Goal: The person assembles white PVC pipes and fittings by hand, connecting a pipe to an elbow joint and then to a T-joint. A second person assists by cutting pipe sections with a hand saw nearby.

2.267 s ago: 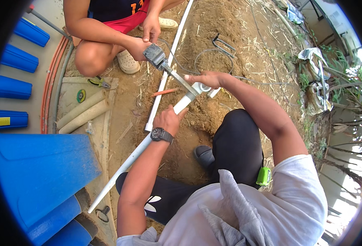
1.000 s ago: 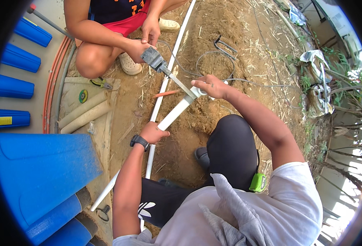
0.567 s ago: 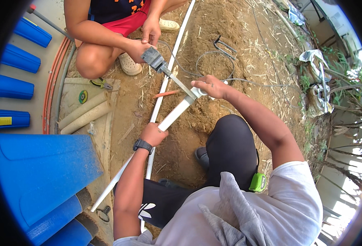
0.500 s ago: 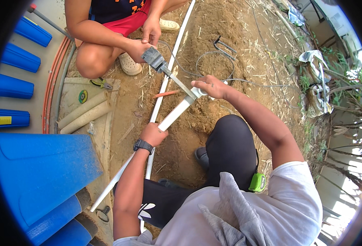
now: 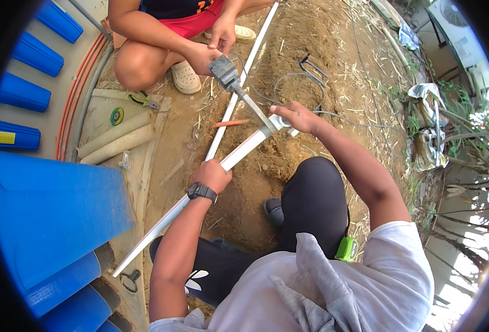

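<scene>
My left hand [image 5: 211, 174] is closed round a long white plastic pipe [image 5: 244, 150], which slants from the lower left up to the middle. At its upper end my right hand [image 5: 298, 117] grips a white pipe fitting [image 5: 280, 122], partly hidden by the fingers. A co-worker's hand [image 5: 204, 60] holds a tool [image 5: 250, 105] with a grey blocky end and a long flat metal bar. The bar's tip meets the pipe just below the fitting; whether it presses there I cannot tell. Another long white pipe [image 5: 258, 41] lies on the soil behind.
Blue plastic bins [image 5: 62, 205] stand at the left. Green-handled pliers [image 5: 144, 100], a tape roll [image 5: 116, 116] and tan tubes [image 5: 117, 138] lie on a board. An orange stick [image 5: 230, 123] and a black cable [image 5: 305, 74] rest on soil. A green tape measure [image 5: 346, 249] hangs at my side.
The whole view has shifted slightly. Both my hands keep their hold on the pipe and fitting, and the co-worker's tool stays against the pipe's upper end.
</scene>
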### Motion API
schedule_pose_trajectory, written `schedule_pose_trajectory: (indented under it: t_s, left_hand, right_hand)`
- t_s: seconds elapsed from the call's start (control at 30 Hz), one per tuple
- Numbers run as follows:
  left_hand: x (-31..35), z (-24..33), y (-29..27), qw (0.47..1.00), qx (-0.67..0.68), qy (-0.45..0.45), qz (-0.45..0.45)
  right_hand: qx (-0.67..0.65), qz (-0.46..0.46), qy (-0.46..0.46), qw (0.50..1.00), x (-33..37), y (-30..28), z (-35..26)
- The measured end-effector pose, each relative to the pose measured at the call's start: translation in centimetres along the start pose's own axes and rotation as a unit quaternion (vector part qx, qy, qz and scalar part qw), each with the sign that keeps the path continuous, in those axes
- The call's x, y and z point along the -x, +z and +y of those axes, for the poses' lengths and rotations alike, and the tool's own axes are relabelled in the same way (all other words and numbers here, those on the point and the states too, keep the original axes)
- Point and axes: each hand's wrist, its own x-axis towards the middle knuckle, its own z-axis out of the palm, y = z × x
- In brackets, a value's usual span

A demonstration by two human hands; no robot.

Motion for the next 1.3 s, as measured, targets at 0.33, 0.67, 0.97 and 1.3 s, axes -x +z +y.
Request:
schedule_pose_trajectory:
  t_s: [0.33, 0.67, 0.97, 1.3]
  left_hand:
    - [0.7, 0.3, 0.4, 0.999, -0.012, -0.003, 0.041]
    - [0.3, -0.8, 2.5, 0.996, 0.007, -0.01, 0.085]
    - [-0.3, -2.5, -0.5, 0.992, 0.046, 0.112, -0.029]
    - [-2.5, -2.9, -1.7, 0.941, 0.217, 0.002, -0.26]
  right_hand:
    - [0.033, -0.011, 0.063, 0.997, 0.3, -0.4, -1.2]
    - [0.008, 0.035, 0.021, 0.999, 0.0, 0.6, -0.2]
    - [-0.056, -0.027, 0.046, 0.997, 1.9, -1.0, -1.7]
    - [-0.051, 0.067, -0.067, 0.994, 2.0, 1.2, 1.3]
